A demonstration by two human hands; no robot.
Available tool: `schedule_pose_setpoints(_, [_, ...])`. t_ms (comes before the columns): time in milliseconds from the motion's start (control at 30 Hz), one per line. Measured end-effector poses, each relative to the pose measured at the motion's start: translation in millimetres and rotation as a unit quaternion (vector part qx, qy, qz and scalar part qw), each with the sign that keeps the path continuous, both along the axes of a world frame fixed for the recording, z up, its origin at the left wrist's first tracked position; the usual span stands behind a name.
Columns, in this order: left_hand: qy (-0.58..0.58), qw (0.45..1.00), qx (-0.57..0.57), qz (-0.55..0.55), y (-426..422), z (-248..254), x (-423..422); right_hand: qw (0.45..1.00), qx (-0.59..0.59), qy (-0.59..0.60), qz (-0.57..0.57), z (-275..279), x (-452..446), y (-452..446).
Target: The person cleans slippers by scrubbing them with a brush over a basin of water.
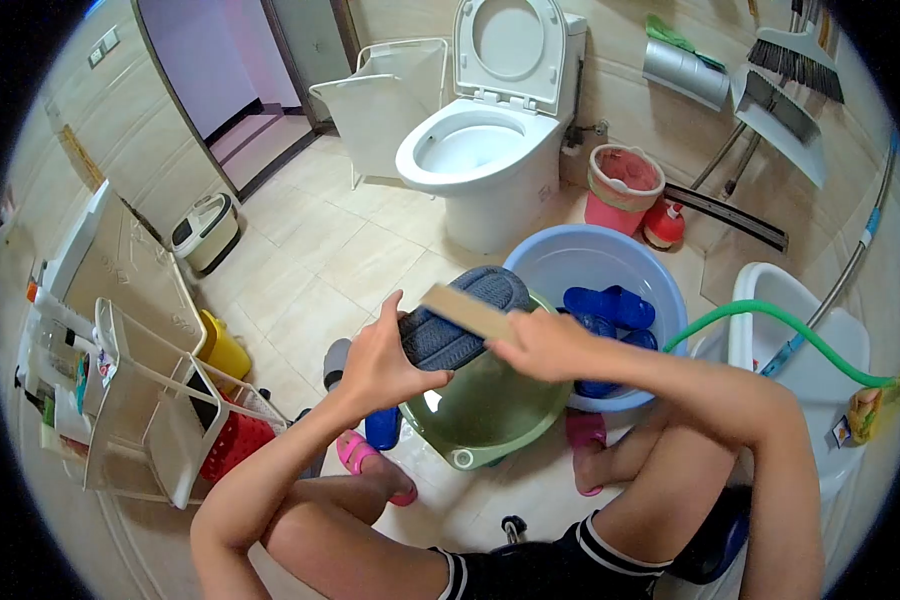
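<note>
A dark grey-blue slipper (440, 341) is held in my left hand (378, 355), its sole facing up, with my thumb and fingers apart around its near end. My right hand (540, 343) is closed on a light wooden brush (467, 311), which lies across the middle of the slipper. Both are above a green basin (490, 410) with water in it. Beside it on the right, a blue basin (673, 290) holds several dark blue slippers (625, 307).
A white toilet (490, 150) stands ahead, a pink bin (625, 190) to its right. On the right are a green hose (800, 325) and a white tub (745, 330). A white rack (160, 400) stands left. One blue slipper (381, 429) lies on the floor.
</note>
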State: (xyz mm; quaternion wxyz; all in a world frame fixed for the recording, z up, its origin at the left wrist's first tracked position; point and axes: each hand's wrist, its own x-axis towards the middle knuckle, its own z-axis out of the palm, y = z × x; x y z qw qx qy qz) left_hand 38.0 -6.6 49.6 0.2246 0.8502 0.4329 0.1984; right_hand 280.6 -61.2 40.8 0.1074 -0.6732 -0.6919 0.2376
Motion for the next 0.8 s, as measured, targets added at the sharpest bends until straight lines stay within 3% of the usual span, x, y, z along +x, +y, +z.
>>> schedule_pose_setpoints(67, [-0.004, 1.000, -0.012, -0.003, -2.5, -5.4, -1.9, 0.996, -0.066, -0.008, -0.059, -10.2, 28.4, 19.6])
schedule_pose_setpoints(133, [0.007, 0.999, -0.042, 0.008, -3.1, -3.2, -1.4, 0.998, -0.041, 0.009, -0.054, -3.7, 21.5, 14.2])
schedule_pose_setpoints(167, [0.013, 0.999, -0.038, 0.008, -3.6, -4.3, -0.6, 0.999, 0.016, 0.041, 0.022, -3.3, 4.5, -1.9])
schedule_pose_setpoints(333, [0.004, 1.000, 0.001, -0.007, -3.7, -3.9, -2.1, 0.993, -0.013, 0.084, 0.084, 0.1, -27.4, -17.6])
schedule_pose_setpoints(367, [-0.001, 1.000, 0.008, -0.007, -1.8, -2.8, -3.5, 0.998, -0.019, 0.026, 0.059, 3.4, -15.3, -9.7])
schedule_pose_setpoints(533, [0.009, 1.000, -0.022, 0.013, -2.6, -3.8, -5.5, 0.998, -0.016, -0.007, -0.054, -8.8, 28.5, 18.0])
schedule_pose_setpoints(600, [0.006, 1.000, -0.017, 0.009, -1.5, -3.4, -4.9, 0.999, -0.015, 0.009, -0.050, -11.6, 22.1, 11.8])
schedule_pose_setpoints(667, [0.006, 1.000, -0.017, 0.010, -3.2, -4.5, -6.4, 0.995, 0.024, 0.088, 0.049, -7.6, -4.1, -3.3])
schedule_pose_setpoints(800, [0.000, 1.000, 0.013, -0.005, -2.4, 0.3, -3.8, 0.991, 0.008, 0.100, 0.088, 0.5, -26.7, -19.9])
